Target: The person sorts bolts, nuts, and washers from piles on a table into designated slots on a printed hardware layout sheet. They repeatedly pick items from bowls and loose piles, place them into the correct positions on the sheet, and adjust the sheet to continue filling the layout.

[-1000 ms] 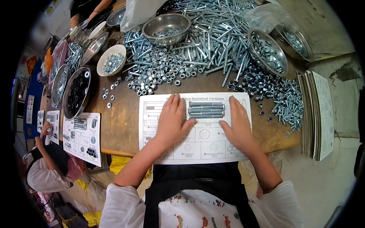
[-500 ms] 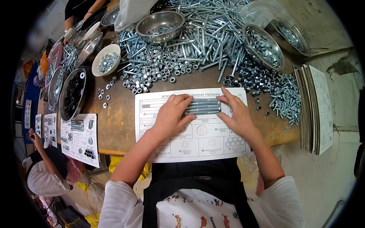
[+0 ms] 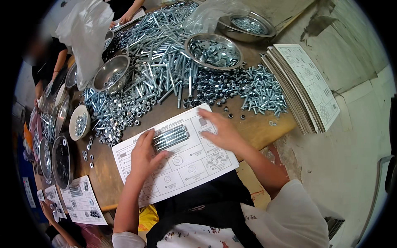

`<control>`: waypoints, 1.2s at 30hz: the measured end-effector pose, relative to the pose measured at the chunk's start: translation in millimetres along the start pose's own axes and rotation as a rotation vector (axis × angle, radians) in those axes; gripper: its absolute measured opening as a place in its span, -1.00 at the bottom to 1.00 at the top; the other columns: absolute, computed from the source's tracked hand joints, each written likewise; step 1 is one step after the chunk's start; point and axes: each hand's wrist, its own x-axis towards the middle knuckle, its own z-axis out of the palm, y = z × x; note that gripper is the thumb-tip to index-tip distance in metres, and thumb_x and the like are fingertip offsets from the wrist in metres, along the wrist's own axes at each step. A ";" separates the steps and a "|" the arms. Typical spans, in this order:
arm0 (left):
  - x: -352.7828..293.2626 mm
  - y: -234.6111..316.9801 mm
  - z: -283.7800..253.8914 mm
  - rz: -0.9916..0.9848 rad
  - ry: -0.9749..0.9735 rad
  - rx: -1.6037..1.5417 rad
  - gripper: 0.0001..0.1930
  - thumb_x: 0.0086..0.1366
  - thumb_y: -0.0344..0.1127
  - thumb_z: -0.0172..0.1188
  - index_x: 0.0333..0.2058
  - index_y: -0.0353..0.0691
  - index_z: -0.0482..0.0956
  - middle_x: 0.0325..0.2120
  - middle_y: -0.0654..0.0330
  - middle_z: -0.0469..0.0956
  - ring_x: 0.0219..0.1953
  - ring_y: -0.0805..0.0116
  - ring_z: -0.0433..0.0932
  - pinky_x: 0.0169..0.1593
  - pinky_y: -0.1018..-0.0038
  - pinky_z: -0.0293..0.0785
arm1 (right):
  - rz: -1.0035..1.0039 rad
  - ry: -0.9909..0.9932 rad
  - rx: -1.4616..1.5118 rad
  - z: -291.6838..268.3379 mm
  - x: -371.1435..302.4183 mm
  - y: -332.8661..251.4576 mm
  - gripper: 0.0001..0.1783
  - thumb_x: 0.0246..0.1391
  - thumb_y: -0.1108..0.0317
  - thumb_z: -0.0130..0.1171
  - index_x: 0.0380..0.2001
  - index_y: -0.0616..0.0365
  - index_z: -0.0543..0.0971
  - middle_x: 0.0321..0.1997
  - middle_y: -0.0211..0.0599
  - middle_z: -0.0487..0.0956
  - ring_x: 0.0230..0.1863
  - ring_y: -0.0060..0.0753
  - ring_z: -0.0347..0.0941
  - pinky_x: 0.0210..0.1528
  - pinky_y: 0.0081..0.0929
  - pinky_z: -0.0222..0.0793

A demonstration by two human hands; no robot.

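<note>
On the far half of the printed sheet [image 3: 178, 182], the bolts [image 3: 171, 137] are laid side by side, bordered on the left by the spread left hand [image 3: 143, 156], apparently so their ends are kept even. The right hand [image 3: 222, 131] is held spread, apart from them.

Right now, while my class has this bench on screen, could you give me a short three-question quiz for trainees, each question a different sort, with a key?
1. Which of the wearer's hands is nearer the bolts lined up on the sheet?

2. True or false: the right hand is gripping those bolts.

3. Choose one. Seen from the wearer's place, the paper stack is:
A. under the sheet
B. left of the sheet
C. right of the sheet

Key:
1. The left hand, at their left end.
2. False; it is open and apart from them.
3. C.
</note>
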 end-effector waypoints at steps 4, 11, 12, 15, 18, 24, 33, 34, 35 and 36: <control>21.7 20.0 9.4 0.056 0.073 -0.095 -0.57 0.10 -0.35 0.37 -0.03 -0.31 0.57 -0.08 0.00 0.56 -0.17 0.14 0.58 -0.14 0.34 0.54 | 0.252 0.315 -0.153 -70.0 -34.9 37.9 -0.73 0.12 0.37 0.20 -0.09 0.07 0.64 -0.12 -0.17 0.63 -0.16 -0.14 0.59 -0.12 -0.30 0.49; 101.0 104.8 87.8 0.451 -0.079 -0.186 -0.80 0.19 -0.36 0.30 -0.19 -0.17 0.66 -0.18 0.12 0.61 -0.16 0.10 0.60 -0.13 0.29 0.55 | 0.256 0.320 -0.681 -120.5 -51.0 64.8 -0.83 0.01 0.41 0.25 -0.26 0.09 0.63 -0.31 -0.22 0.60 -0.21 -0.11 0.55 -0.17 -0.20 0.45; 110.3 116.4 103.7 0.454 -0.097 -0.217 -0.81 0.21 -0.35 0.28 -0.19 -0.16 0.66 -0.21 0.13 0.60 -0.17 0.09 0.58 -0.12 0.27 0.54 | 0.265 0.273 -0.731 -119.9 -50.0 65.2 -0.82 0.01 0.40 0.25 -0.26 0.09 0.61 -0.32 -0.22 0.60 -0.21 -0.11 0.55 -0.16 -0.19 0.46; 132.7 140.8 142.8 0.449 -0.144 -0.167 -0.78 0.17 -0.42 0.23 -0.18 -0.16 0.66 -0.22 0.15 0.59 -0.15 0.11 0.55 -0.10 0.27 0.52 | 0.351 0.155 -0.767 -121.1 -45.3 64.4 -0.80 0.00 0.38 0.26 -0.26 0.09 0.56 -0.32 -0.22 0.60 -0.20 -0.08 0.56 -0.15 -0.16 0.47; 151.8 163.5 175.2 0.577 -0.117 -0.089 -0.73 0.07 -0.47 0.21 -0.20 -0.17 0.66 -0.29 0.18 0.56 -0.14 0.15 0.52 -0.09 0.29 0.48 | 0.419 0.127 -0.748 -119.4 -44.9 64.8 -0.81 0.00 0.37 0.26 -0.28 0.10 0.52 -0.31 -0.20 0.61 -0.20 -0.05 0.57 -0.16 -0.14 0.46; 171.4 192.5 206.7 0.733 -0.112 0.236 -0.89 0.06 -0.35 0.18 -0.41 -0.11 0.65 -0.38 0.26 0.52 -0.15 0.26 0.48 -0.14 0.36 0.40 | 0.496 0.209 -0.708 -114.2 -46.8 76.4 -0.80 -0.02 0.34 0.24 -0.30 0.12 0.50 -0.29 -0.12 0.62 -0.24 0.04 0.56 -0.21 -0.07 0.44; 171.9 182.9 186.5 0.749 -0.115 0.181 -0.87 0.08 -0.33 0.24 -0.36 -0.15 0.60 -0.36 0.22 0.56 -0.16 0.25 0.51 -0.16 0.32 0.43 | 0.542 0.315 -0.604 -105.6 -50.6 79.8 -0.81 -0.05 0.33 0.25 -0.33 0.12 0.57 -0.35 -0.12 0.63 -0.38 -0.03 0.58 -0.31 -0.16 0.46; 163.6 181.4 173.1 0.659 -0.125 0.043 -0.86 0.08 -0.35 0.26 -0.35 -0.18 0.58 -0.37 0.19 0.55 -0.19 0.23 0.53 -0.17 0.28 0.45 | 0.555 0.337 -0.515 -110.9 -57.7 87.0 -0.81 -0.04 0.35 0.26 -0.32 0.14 0.58 -0.37 -0.16 0.63 -0.40 -0.13 0.58 -0.32 -0.24 0.47; 154.2 174.3 155.8 0.560 -0.135 -0.083 -0.84 0.08 -0.36 0.28 -0.33 -0.20 0.56 -0.39 0.17 0.55 -0.22 0.21 0.55 -0.18 0.25 0.46 | 0.561 0.356 -0.417 -114.9 -63.0 96.0 -0.82 -0.02 0.38 0.26 -0.30 0.15 0.59 -0.40 -0.20 0.64 -0.41 -0.23 0.58 -0.33 -0.33 0.47; 145.2 160.7 139.7 0.464 -0.151 -0.165 -0.82 0.11 -0.35 0.30 -0.30 -0.23 0.55 -0.39 0.13 0.56 -0.25 0.19 0.57 -0.20 0.25 0.48 | 0.569 0.376 -0.320 -116.3 -66.8 103.7 -0.82 -0.01 0.40 0.27 -0.29 0.17 0.60 -0.42 -0.23 0.64 -0.43 -0.33 0.59 -0.35 -0.41 0.48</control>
